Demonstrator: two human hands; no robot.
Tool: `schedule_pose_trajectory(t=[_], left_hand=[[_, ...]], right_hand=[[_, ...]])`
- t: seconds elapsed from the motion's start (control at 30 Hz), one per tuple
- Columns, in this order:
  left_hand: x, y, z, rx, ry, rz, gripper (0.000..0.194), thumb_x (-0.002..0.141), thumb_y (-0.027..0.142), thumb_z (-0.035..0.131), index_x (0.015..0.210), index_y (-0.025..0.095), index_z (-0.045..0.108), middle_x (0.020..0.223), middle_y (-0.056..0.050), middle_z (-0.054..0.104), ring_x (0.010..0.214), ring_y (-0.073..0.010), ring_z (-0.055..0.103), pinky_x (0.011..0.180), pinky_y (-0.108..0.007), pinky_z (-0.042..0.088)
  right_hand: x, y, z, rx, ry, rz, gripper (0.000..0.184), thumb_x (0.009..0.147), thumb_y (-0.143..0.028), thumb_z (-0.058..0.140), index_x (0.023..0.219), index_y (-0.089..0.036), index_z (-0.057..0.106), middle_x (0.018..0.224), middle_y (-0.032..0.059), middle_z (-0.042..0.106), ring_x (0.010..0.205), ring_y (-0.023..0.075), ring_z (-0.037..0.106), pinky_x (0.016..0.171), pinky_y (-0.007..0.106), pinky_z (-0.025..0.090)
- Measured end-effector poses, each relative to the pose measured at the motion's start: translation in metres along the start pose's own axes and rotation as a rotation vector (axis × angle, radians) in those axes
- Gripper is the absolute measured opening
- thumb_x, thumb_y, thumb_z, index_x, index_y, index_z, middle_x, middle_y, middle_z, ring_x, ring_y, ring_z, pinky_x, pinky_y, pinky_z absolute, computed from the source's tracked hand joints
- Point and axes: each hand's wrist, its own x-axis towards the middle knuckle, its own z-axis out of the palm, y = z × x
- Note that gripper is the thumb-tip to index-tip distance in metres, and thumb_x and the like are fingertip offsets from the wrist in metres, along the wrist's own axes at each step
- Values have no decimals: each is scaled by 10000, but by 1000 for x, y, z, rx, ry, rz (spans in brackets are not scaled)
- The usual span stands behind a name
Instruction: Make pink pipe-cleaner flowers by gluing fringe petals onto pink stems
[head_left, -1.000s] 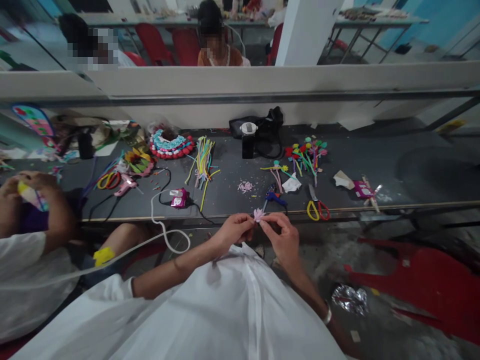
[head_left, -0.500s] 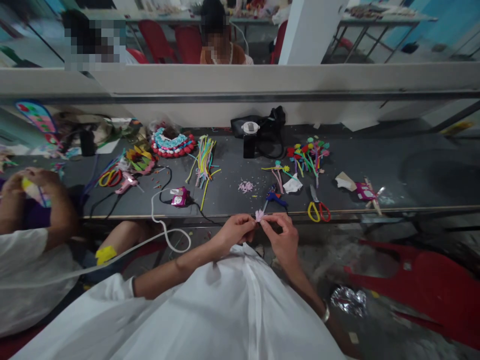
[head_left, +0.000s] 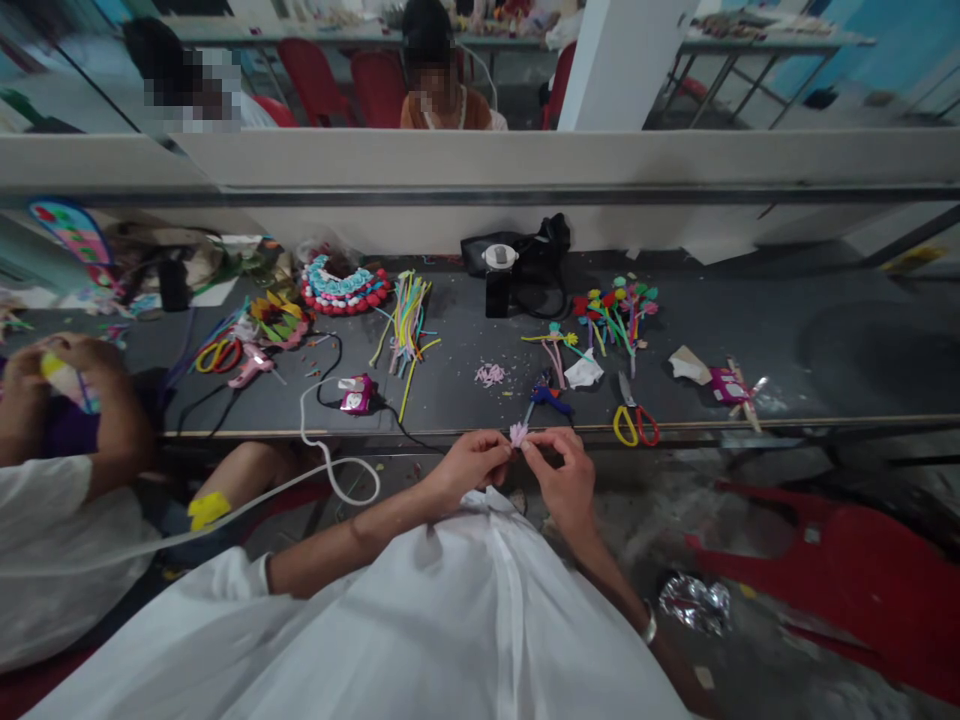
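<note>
A small pale pink flower point(head_left: 517, 433) with many thin petals is between my two hands at the table's front edge. My left hand point(head_left: 478, 462) pinches it low on the left side with thumb and forefinger. From the right, my right hand point(head_left: 564, 472) has its thumb and forefinger closed on the flower's edge. Just beyond the fingers lies a blue glue gun point(head_left: 553, 398), its nozzle pointing toward the flower. Behind it, a little heap of pink cut pieces point(head_left: 490, 374) lies on the dark tabletop. Red-and-yellow-handled scissors point(head_left: 634, 424) rest right of the glue gun.
Fuzzy coloured stems point(head_left: 409, 315) and finished flowers point(head_left: 619, 305) lie farther back. A purple box point(head_left: 358, 394) with a white cable stands left, a black bag point(head_left: 555, 245) behind. A co-worker's hands point(head_left: 67, 365) are at far left; a red chair point(head_left: 862, 560) is right.
The view has shifted very slightly. Both hands keep their pinch on the pink flower, with barely any finger movement to see.
</note>
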Motion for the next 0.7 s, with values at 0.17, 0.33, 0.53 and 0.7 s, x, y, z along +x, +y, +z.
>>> schedule_pose_trajectory(t=[0.17, 0.33, 0.53, 0.7], left_hand=[[2, 1, 1, 21, 4, -14, 234, 757, 380, 589, 692, 160, 542, 471, 44, 488, 405, -53, 322, 424, -204, 176], [5, 2, 2, -3, 0, -16, 229, 775, 370, 573, 683, 168, 516, 470, 47, 484, 394, -50, 302, 418, -208, 156], [9, 0, 1, -40, 15, -47, 223, 791, 370, 581, 716, 168, 526, 495, 40, 508, 388, -46, 285, 415, -211, 137], [16, -4, 0, -108, -33, -52, 211, 815, 371, 566, 775, 165, 545, 507, 36, 518, 385, -50, 281, 411, -218, 131]], right_hand=[[1, 4, 1, -14, 8, -8, 121, 817, -306, 651, 778, -205, 705, 834, 22, 650, 868, 184, 572, 823, 317, 430], [3, 6, 1, -13, 7, 6, 162, 829, -357, 642, 832, -212, 716, 863, 28, 661, 862, 185, 582, 824, 324, 444], [7, 10, -13, 57, 81, 67, 213, 841, -394, 630, 886, -201, 711, 883, 30, 671, 781, 158, 599, 745, 286, 468], [10, 18, -18, 146, 36, 155, 242, 830, -423, 633, 864, -195, 706, 832, 23, 687, 734, 155, 602, 717, 279, 470]])
